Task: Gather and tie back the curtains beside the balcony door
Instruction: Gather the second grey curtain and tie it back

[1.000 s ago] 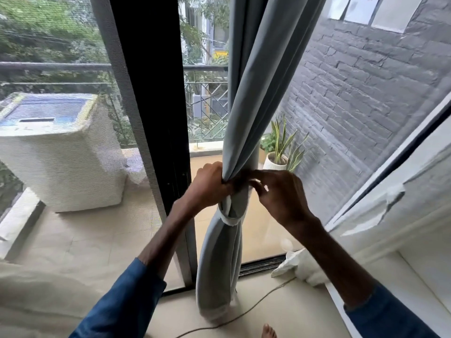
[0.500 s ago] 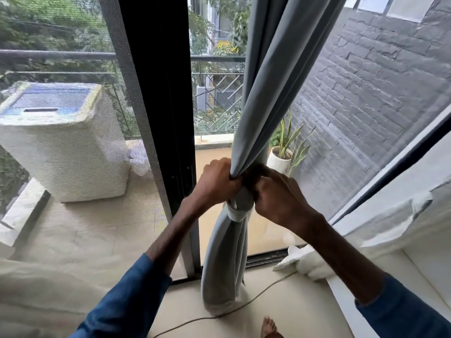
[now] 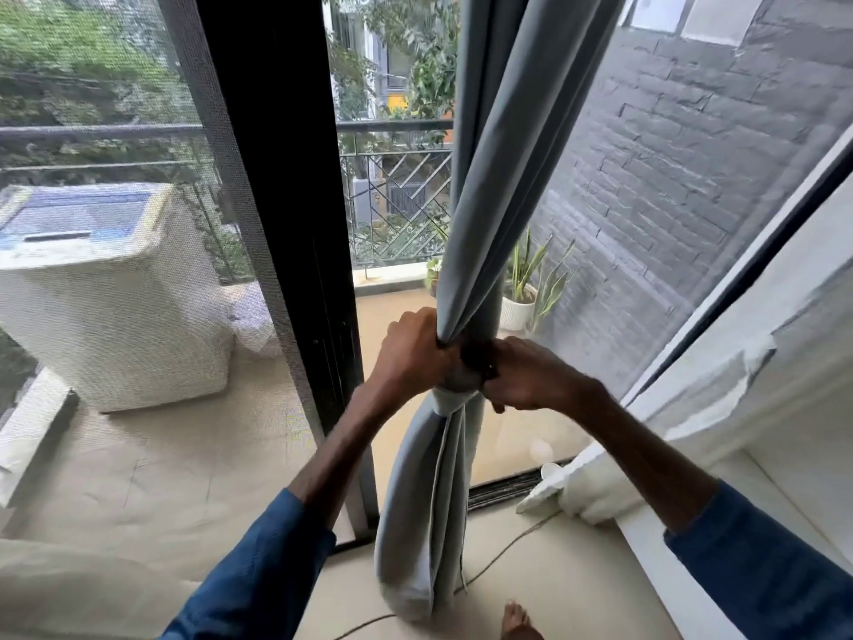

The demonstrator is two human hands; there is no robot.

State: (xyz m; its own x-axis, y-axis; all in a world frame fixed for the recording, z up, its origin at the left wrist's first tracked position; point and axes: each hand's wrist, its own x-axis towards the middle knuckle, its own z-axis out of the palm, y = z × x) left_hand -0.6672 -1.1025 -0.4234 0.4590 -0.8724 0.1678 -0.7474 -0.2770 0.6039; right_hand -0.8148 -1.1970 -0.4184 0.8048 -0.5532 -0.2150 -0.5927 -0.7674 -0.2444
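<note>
Grey curtain (image 3: 503, 177) | left hand (image 3: 411, 353), right hand (image 3: 526, 376) grip it | pot (image 3: 514, 311): plant (image 3: 531, 265)

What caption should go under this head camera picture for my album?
Left hand and right hand grip the gathered grey curtain beside the balcony door.

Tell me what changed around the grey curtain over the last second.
The right hand moved left, closing against the gathered grey fabric curtain beside the left hand. The left hand kept gripping the curtain; the pale fabric band stayed wrapped below both hands.
</note>
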